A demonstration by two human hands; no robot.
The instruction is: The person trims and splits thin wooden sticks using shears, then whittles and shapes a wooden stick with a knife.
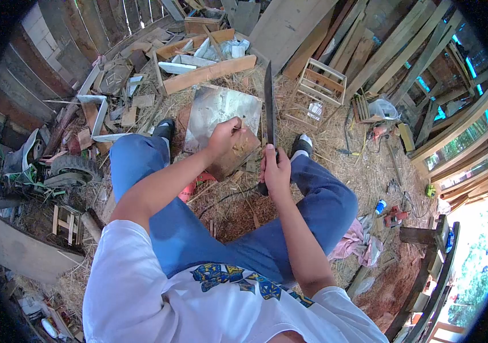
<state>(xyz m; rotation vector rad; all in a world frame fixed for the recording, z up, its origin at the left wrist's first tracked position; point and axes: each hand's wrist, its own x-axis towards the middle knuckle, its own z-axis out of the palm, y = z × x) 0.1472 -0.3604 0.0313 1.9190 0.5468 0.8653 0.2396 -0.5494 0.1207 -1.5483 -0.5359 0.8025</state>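
I have right hand [276, 171] gripping knife [269, 103], blade beyond its fingers; left hand [225, 137] curled over panel [212, 106], can't tell contents. Likely blade-handling; next move needs edge clearance.

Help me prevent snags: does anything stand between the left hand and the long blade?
Nothing visible does. An open gap separates the left hand from the long blade, whose handle the right hand grips.

Between the knees [338, 200] lies free room, with the long blade [269, 103] and panel [216, 107] obstructing ahead.
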